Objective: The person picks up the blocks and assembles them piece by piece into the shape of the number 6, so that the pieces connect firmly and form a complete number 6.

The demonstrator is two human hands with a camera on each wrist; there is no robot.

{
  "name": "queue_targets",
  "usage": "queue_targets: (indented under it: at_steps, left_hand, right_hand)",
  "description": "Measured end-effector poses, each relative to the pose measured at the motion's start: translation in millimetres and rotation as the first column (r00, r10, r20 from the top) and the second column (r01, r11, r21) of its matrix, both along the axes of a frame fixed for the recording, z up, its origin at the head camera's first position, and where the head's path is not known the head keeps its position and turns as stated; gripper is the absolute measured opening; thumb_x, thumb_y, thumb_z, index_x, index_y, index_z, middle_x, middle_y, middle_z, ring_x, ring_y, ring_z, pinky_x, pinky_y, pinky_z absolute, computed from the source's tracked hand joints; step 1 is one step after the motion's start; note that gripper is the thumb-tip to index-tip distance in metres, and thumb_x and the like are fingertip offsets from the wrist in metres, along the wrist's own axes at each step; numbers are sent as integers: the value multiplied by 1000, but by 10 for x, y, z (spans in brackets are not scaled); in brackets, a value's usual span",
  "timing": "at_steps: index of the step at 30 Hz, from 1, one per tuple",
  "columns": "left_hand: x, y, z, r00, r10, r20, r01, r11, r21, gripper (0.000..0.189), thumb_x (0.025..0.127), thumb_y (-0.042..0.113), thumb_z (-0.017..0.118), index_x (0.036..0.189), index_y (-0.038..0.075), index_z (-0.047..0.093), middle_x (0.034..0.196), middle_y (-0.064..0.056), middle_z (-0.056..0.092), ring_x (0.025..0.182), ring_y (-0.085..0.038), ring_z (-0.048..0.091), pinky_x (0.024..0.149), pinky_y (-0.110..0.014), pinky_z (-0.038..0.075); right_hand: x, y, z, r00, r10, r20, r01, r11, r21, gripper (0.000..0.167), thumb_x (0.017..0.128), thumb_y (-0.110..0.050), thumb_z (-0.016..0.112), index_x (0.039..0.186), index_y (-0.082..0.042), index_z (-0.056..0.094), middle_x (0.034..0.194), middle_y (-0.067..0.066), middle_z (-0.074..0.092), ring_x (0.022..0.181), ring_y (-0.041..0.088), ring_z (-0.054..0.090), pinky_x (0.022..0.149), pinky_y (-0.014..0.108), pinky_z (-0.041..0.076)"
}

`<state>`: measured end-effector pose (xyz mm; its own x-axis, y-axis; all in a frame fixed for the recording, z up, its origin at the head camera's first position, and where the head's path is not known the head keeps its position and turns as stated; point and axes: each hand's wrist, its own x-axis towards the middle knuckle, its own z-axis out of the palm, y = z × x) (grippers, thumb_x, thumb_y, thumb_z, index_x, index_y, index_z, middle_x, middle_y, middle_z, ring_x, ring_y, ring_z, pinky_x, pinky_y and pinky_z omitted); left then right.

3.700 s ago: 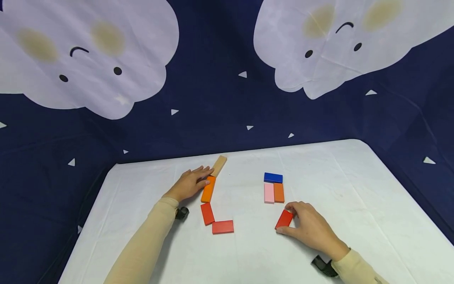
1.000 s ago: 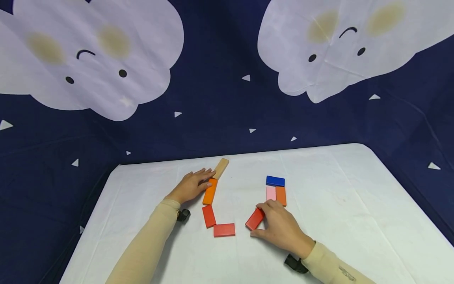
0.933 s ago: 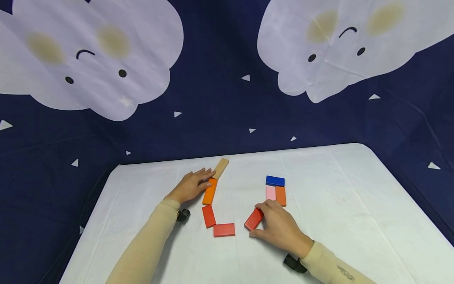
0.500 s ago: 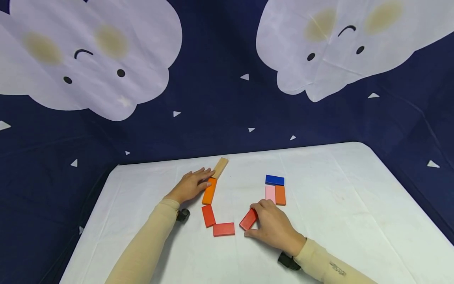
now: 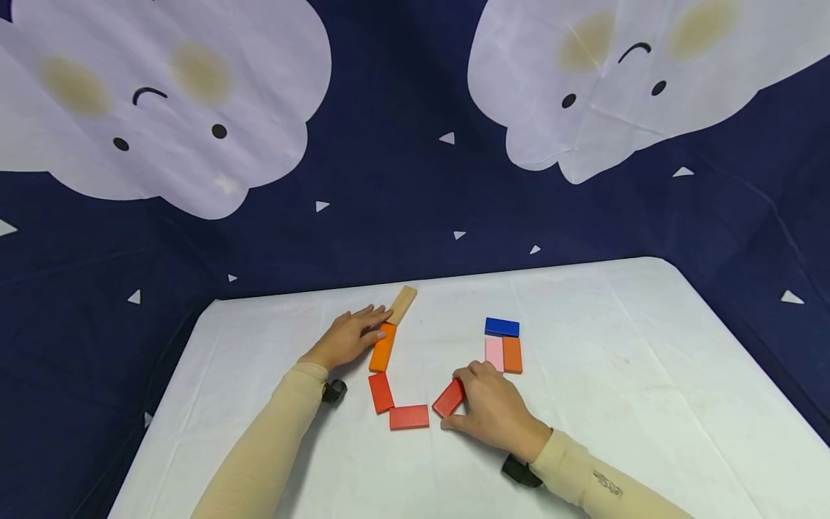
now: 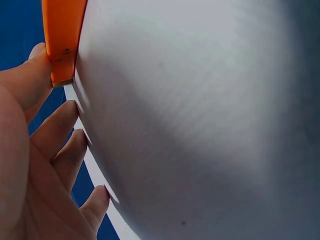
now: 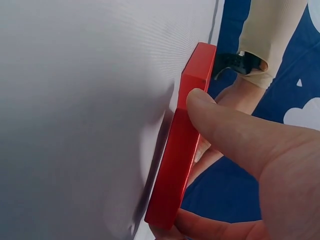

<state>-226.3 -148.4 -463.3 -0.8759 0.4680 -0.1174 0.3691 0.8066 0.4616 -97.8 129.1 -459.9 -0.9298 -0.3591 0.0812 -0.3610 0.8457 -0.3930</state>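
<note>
My right hand (image 5: 496,404) grips a red block (image 5: 449,398) between thumb and fingers, low over the white table. This block is tilted, with its left corner right by a red block lying crosswise (image 5: 409,417). In the right wrist view the held block (image 7: 172,170) overlaps a red block behind it (image 7: 200,65). My left hand (image 5: 346,337) lies with fingers extended beside an orange block (image 5: 382,348), thumb at its side and fingertips at a plain wooden block (image 5: 403,304). Another red block (image 5: 381,393) links the orange block to the crosswise one, forming a curve.
Right of the curve stand a blue block (image 5: 502,327), a pink block (image 5: 494,353) and a dark orange block (image 5: 512,355), grouped together just beyond my right fingers. The white table (image 5: 622,346) ends at the back against a dark blue cloth (image 5: 389,216) with clouds.
My right hand has carried the red block leftward, from below the dark orange block to beside the crosswise red block. My left hand has stayed by the orange and wooden blocks.
</note>
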Motion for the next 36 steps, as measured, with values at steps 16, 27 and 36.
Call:
queue_targets:
  at_steps: [16, 27, 36]
  left_hand:
    - [4, 11, 22, 1000, 3, -3, -3, 1000, 1, 51, 104, 32, 55, 153, 19, 46, 158, -5, 40, 150, -27, 29, 121, -57, 15]
    - [4, 0, 2, 1000, 3, -4, -3, 1000, -4, 51, 104, 32, 55, 153, 19, 46, 158, -5, 40, 150, -27, 29, 121, -57, 15]
    - [3, -2, 3, 1000, 2, -2, -2, 1000, -1, 51, 104, 32, 54, 153, 19, 46, 158, -4, 40, 150, -27, 28, 122, -57, 14]
  right_hand:
    - [-47, -45, -4, 999, 31, -9, -31, 999, 17, 67, 64, -43, 95, 108, 2, 70, 92, 6, 62, 84, 20, 52, 71, 37, 51]
    - [-59, -31, -9, 999, 48, 16, -49, 999, 5, 72, 64, -46, 94, 111, 2, 69, 94, 6, 63, 85, 18, 52, 74, 37, 52]
    - [-74, 174, 78, 996, -21, 86, 31, 992, -119, 76, 65, -40, 94, 124, 0, 66, 114, 7, 66, 102, 20, 56, 91, 40, 52]
